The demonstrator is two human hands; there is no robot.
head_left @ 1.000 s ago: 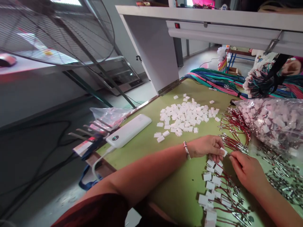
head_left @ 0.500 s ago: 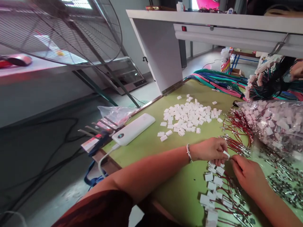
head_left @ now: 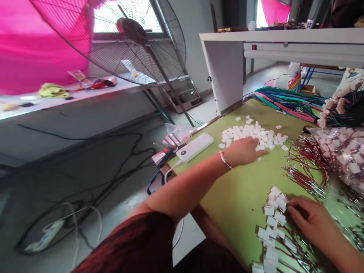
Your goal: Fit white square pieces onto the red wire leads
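Observation:
My left hand [head_left: 241,151], a bracelet at its wrist, is over the near side of the pile of loose white connector housings [head_left: 256,132]. Its thumb is stretched out apart from the fingers; I see nothing held, though the fingertips are partly blurred. Down at the right, my right hand [head_left: 315,216] pinches a white connector with a wire [head_left: 282,203] at the top end of a row of wired white connectors [head_left: 271,231]. Dark red wires with metal terminals run out from that row, partly beneath my right hand.
Bundles of red wires with terminals [head_left: 305,180] lie right of the pile, beside a clear bag of white housings [head_left: 347,151]. A white power bank [head_left: 196,148] with a cable sits at the table's left edge. Coloured wires [head_left: 284,100] lie at the back; a large fan [head_left: 136,41] stands left.
My left hand has left the connector near my right hand and moved up to the loose pile. My right hand has come down onto the wired row. The view has swung left.

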